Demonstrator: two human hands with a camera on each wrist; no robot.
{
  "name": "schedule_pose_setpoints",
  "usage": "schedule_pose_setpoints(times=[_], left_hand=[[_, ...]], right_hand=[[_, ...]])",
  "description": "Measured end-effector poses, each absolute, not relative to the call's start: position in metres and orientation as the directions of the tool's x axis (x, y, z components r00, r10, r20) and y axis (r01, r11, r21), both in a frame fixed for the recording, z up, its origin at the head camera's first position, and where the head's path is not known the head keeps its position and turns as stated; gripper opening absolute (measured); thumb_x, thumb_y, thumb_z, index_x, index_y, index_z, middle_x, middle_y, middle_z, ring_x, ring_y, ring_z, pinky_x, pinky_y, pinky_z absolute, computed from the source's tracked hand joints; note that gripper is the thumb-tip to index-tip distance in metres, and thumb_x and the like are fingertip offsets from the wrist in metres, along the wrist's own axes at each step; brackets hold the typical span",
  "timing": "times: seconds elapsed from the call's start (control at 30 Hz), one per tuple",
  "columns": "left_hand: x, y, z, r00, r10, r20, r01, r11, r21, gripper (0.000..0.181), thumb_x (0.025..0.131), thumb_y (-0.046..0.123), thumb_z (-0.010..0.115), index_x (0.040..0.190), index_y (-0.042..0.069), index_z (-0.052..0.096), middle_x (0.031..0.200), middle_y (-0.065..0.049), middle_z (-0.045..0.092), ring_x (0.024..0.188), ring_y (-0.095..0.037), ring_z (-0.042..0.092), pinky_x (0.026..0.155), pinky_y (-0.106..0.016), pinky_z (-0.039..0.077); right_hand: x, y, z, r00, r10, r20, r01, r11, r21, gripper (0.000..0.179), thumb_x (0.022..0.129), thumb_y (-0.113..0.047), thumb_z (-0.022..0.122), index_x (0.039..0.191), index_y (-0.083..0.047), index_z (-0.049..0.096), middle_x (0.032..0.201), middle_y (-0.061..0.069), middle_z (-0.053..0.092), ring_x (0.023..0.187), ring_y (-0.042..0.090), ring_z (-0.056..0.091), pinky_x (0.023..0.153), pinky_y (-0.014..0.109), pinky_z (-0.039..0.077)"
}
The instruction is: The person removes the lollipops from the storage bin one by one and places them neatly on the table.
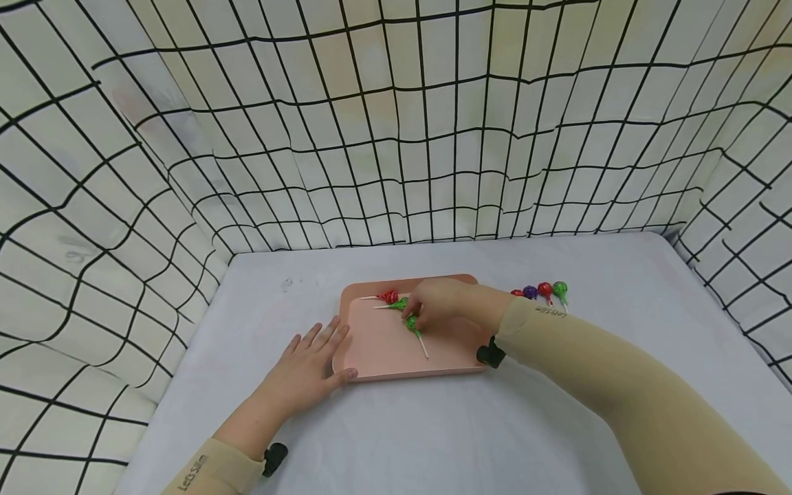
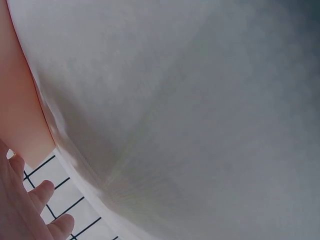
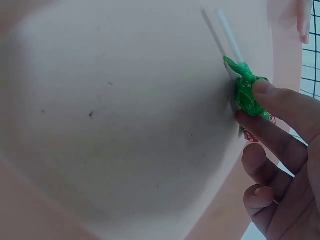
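Over the pink tray [image 1: 377, 354], my right hand [image 1: 442, 302] pinches a green-wrapped lollipop [image 3: 247, 95] by its candy end, between thumb and index finger. Its white stick slants toward the front of the tray in the head view. Just behind it lies a second green lollipop [image 1: 401, 304], and past that a red lollipop [image 1: 390, 296]; both sticks point left. My left hand [image 1: 306, 375] lies at the tray's left edge, fingers spread and straight, thumb by the front left corner. Only some of its fingertips show in the left wrist view.
Right of the tray, partly behind my right forearm, several lollipops stand in a row, among them a purple one [image 1: 530, 292], a red one [image 1: 545, 289] and a green one [image 1: 559, 287]. A white cloth [image 1: 470, 433] covers the table. Black wire grid [image 1: 427, 141] encloses the back and sides.
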State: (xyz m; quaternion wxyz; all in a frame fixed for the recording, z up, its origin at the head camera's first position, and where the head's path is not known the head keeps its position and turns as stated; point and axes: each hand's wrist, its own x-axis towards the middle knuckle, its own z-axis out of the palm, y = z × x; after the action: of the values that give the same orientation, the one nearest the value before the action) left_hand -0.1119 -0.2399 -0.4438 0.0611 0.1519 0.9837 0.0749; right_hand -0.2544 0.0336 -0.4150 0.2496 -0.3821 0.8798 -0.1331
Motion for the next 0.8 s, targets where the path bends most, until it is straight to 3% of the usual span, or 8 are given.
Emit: schedule_pose_setpoints(times=[0.43, 0.8], left_hand=[[-0.109, -0.238, -0.442, -0.949, 0.3, -0.094, 0.283, 0.945, 0.164, 0.087, 0.092, 0.068, 0.05, 0.159, 0.02, 0.025, 0.165, -0.003, 0.018, 0.148, -0.039, 0.022, 0.116, -0.064, 0.016], [-0.109, -0.238, -0.442, -0.949, 0.301, -0.09, 0.283, 0.943, 0.174, 0.085, 0.092, 0.064, 0.055, 0.159, 0.019, 0.026, 0.165, -0.003, 0.018, 0.148, -0.039, 0.022, 0.116, -0.064, 0.016]], right_hand=[[-0.256, 0.04, -0.411, -0.623, -0.705, -0.339, -0.575, 0.706, -0.413, 0.025, 0.089, -0.022, 0.074, 0.112, -0.031, 0.077, 0.112, -0.017, 0.066, 0.108, 0.008, 0.054, 0.099, 0.033, 0.045], [-0.259, 0.05, -0.404, -0.645, -0.696, -0.316, -0.522, 0.703, -0.483, 0.023, 0.09, -0.02, 0.074, 0.112, -0.026, 0.078, 0.111, -0.015, 0.069, 0.112, 0.011, 0.056, 0.104, 0.036, 0.044]])
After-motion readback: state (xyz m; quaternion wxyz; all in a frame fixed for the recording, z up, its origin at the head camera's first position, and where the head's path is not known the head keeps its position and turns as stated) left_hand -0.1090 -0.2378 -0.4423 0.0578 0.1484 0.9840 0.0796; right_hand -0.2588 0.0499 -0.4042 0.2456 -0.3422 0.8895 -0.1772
